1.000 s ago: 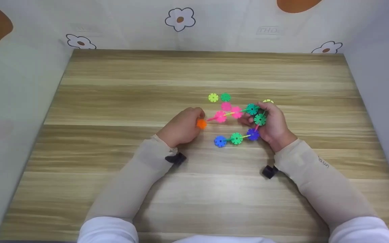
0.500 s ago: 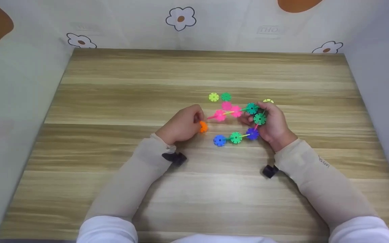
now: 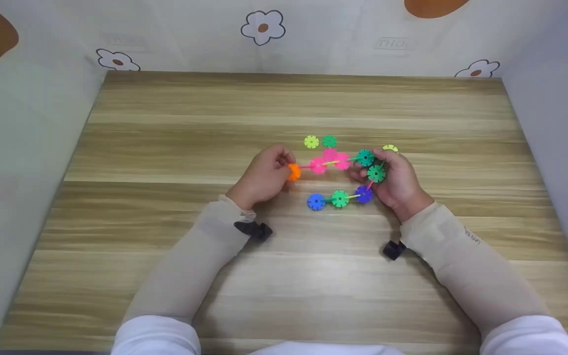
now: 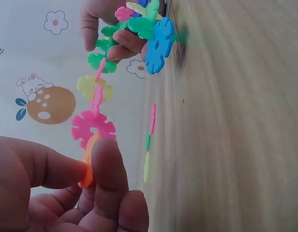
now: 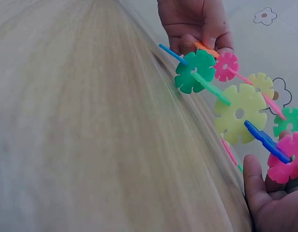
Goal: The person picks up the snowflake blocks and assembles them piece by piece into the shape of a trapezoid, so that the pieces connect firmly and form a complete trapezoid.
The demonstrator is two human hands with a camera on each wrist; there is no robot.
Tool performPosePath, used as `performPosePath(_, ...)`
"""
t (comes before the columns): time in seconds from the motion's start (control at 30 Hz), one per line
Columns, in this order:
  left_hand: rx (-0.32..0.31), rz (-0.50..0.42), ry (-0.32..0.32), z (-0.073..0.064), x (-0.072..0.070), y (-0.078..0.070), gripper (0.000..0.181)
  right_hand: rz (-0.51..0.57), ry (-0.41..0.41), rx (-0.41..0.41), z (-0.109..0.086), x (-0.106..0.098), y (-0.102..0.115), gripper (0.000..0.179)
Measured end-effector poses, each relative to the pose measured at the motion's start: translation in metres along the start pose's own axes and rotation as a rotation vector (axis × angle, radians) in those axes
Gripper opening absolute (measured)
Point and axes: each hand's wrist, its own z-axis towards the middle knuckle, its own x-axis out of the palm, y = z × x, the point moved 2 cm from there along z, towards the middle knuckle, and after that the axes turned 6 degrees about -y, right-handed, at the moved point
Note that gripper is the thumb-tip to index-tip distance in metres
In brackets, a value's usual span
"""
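My left hand (image 3: 266,177) pinches an orange snowflake disc (image 3: 294,172) between thumb and finger. In the left wrist view, the orange disc (image 4: 88,166) meets the edge of a pink end disc (image 4: 93,128); how deep their slots engage is hidden by the fingertips. My right hand (image 3: 402,185) holds the bend of a curved chain of interlocked discs (image 3: 375,173) in green, pink, yellow and blue. Its other arm ends in a blue disc (image 3: 316,201), nearer my body. The right wrist view shows the chain (image 5: 240,114) raised above the tabletop.
Flat on the wooden table (image 3: 284,296) lie a loose yellow disc (image 3: 311,142), a green disc (image 3: 329,141) and a pink disc (image 3: 330,154), just behind the chain. Another yellow disc (image 3: 390,148) shows beyond my right fingers. Pale patterned walls (image 3: 313,44) enclose the back and sides.
The left hand has turned the orange disc and moved it up against the chain's pink end, where a gap stood before. The chain has shifted slightly left, while the right hand keeps its hold.
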Motion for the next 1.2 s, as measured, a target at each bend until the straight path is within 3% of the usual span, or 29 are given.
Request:
performPosePath(0.73, 0.097, -0.003, -0.01, 0.0003, -0.0008, 0.0007, 0.024, 0.006, -0.002, 0.006, -0.0005, 0.0007, -0.0013, 0.051)
performPosePath(0.93, 0.077, -0.008, -0.002, 0.0, -0.0001, 0.0, 0.028, -0.012, 0.024, -0.007, -0.0003, 0.0022, -0.0009, 0.055)
performPosePath(1.2, 0.069, -0.06, 0.018, -0.0039, 0.0058, -0.0012, 0.02, -0.012, 0.063, -0.019, -0.0031, 0.004, -0.0016, 0.055)
